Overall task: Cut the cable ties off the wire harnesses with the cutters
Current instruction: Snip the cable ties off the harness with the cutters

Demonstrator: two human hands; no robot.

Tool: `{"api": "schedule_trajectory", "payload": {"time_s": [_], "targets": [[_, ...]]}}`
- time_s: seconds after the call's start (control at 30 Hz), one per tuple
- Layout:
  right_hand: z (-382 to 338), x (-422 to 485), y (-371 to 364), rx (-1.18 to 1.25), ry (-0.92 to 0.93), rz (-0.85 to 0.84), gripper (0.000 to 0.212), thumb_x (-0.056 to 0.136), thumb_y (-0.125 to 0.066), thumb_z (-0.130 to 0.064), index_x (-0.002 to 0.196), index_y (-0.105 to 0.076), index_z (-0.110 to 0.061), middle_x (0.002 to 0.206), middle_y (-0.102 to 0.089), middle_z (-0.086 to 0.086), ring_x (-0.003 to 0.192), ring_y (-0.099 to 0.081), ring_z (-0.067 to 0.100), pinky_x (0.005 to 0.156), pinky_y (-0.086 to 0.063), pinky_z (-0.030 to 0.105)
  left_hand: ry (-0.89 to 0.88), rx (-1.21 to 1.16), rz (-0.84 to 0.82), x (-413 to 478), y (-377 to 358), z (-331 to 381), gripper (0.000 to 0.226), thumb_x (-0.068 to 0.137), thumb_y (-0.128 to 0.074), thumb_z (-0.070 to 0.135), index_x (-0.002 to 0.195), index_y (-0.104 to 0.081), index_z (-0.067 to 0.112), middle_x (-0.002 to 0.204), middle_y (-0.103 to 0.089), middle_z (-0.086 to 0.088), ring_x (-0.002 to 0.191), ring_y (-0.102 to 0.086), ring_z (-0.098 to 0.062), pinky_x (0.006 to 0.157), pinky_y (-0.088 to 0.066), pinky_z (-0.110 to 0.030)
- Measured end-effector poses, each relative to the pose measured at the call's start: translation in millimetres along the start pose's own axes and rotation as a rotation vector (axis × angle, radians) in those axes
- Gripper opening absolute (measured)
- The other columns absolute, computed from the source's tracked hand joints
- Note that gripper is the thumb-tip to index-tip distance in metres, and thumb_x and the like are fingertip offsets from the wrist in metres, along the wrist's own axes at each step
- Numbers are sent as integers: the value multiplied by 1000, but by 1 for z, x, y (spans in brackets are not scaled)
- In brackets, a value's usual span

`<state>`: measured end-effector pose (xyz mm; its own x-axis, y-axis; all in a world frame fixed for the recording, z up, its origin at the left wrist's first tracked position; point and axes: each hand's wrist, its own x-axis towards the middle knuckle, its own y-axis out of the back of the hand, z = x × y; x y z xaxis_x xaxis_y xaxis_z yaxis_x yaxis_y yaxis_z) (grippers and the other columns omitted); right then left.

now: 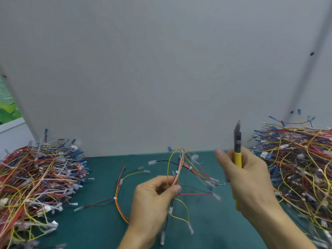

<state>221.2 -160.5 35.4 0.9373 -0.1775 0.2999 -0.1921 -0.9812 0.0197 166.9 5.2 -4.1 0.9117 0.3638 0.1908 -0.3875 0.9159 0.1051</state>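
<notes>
Bare bench left of left grip, one loose harness lying there. Left heap beyond it, right heap just beside right grip; wall behind.

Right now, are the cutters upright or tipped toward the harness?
Upright: the right hand grips the cutters, tip pointing up, apart from the harness the left hand holds.

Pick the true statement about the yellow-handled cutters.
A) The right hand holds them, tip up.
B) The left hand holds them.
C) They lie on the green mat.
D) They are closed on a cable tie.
A: the right hand grips the cutters by the yellow handle with the dark tip pointing up, clear of the wire harness that the left hand pinches.
</notes>
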Motion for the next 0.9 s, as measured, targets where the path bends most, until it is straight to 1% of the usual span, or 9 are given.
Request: {"api": "schedule_trajectory", "payload": {"time_s": [0.1, 0.2, 0.33, 0.43, 0.53, 0.6, 0.67, 0.77, 0.9], "targets": [[-4, -15, -9, -137, 7, -191, 31, 77, -74, -39, 68, -62, -12, 47, -51, -1, 45, -39, 7, 46, -35, 21, 3, -12, 58, -1, -2, -2, 33, 74, -78, 6, 78, -75, 38, 67, -73, 1, 67, -67, -11, 74, -54, -27], [0, -33, -23, -383, 37, -320, 46, 68, -72, -58, 76, -65, -13, 65, -63, 6, 55, -49, 15, 57, -43, 31, -11, 4, 101, -1, -6, -3, 33, 75, -77, 8, 76, -74, 41, 67, -73, 1, 65, -65, -10, 73, -55, -27], [9, -45, -35, -579, 71, -323, 50, 74, -64, -63, 63, -50, -16, 52, -49, -3, 56, -43, 12, 58, -40, 29, -70, 117, 157, -5, -13, -8, 41, 79, -71, 9, 74, -70, 50, 66, -71, 7, 61, -60, -6, 64, -52, -22], [15, -48, -38, -510, 93, -324, 44, 78, -65, -55, 58, -47, -20, 53, -46, -5, 55, -45, 7, 54, -36, 20, -182, 223, 159, -10, -17, -9, 44, 80, -66, 2, 81, -69, 46, 66, -69, 12, 58, -58, 0, 58, -48, -17], [19, -46, -38, -329, 143, -313, 22, 81, -71, -39, 65, -60, -29, 61, -54, -6, 61, -51, 4, 57, -37, 16, -313, 241, 119, -8, -13, -5, 46, 81, -68, -2, 88, -72, 43, 78, -70, 16, 73, -64, -1, 67, -51, -19], [18, -45, -38, -128, 101, -318, 8, 84, -70, -31, 79, -69, -24, 69, -63, 0, 66, -57, 12, 67, -47, 29, -404, 214, 49, -8, -9, 0, 45, 83, -69, 1, 102, -72, 41, 95, -70, 17, 91, -66, -5, 79, -52, -20], [15, -44, -37, 34, 81, -284, 7, 82, -66, -27, 83, -69, -21, 74, -67, 5, 72, -62, 26, 72, -51, 45, -458, 184, -63, -12, -9, 7, 49, 81, -69, 10, 120, -64, 40, 113, -65, 19, 111, -61, -7, 92, -46, -16], [4, -40, -34, 67, 148, -191, 10, 89, -64, -16, 84, -66, -25, 72, -65, 5, 71, -60, 28, 69, -51, 44, -450, 209, -184, -15, -12, 10, 67, 76, -67, 18, 136, -47, 41, 134, -51, 23, 130, -45, -9, 105, -36, -20], [-21, -18, -21, 52, 239, -133, 15, 93, -58, -12, 84, -63, -22, 76, -65, 5, 71, -60, 22, 70, -51, 31, -517, 239, -102, -21, -11, 16, 63, 76, -67, 37, 136, -47, 40, 144, -38, 25, 133, -37, -4, 101, -28, -5]]}}
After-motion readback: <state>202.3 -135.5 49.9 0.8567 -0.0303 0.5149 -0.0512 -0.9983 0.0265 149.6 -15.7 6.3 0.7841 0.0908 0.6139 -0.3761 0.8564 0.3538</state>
